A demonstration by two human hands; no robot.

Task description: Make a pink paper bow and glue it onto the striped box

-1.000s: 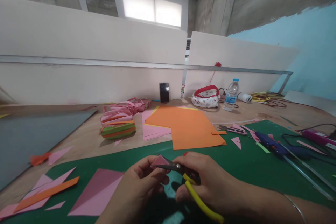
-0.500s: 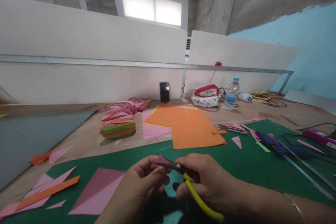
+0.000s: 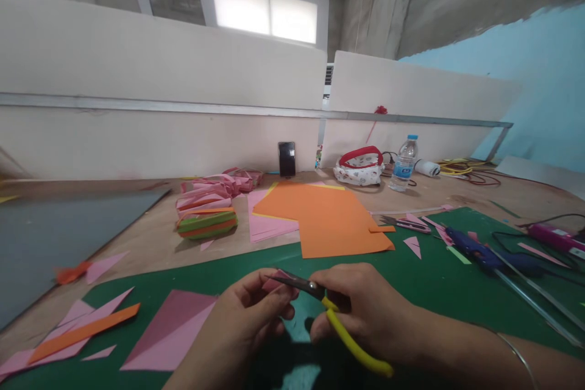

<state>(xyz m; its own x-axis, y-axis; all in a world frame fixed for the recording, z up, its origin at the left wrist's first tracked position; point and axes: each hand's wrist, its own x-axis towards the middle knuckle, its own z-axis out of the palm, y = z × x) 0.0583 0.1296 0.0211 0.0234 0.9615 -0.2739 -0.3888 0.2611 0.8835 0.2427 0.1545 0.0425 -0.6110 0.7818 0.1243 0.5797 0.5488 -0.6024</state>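
Observation:
Between the thumb and fingers of my left hand is a small piece of pink paper, mostly hidden by fingers and blades. My right hand grips yellow-handled scissors, whose dark blades reach left across the paper and my left fingertips. Beneath both hands lies a green cutting mat. Close to my left forearm, a larger pink paper sheet rests on the mat. An orange paper sheet spreads out beyond my hands.
Pink and orange scraps lie at left, near a grey board. A green-orange bundle sits behind. To the right are thread snips, a blue glue gun with glue sticks, and a water bottle. A phone leans against the partition.
The scissor blades have come closer together over the pink paper, and now cover more of it. My right hand has shifted slightly; my left hand stays nearly still.

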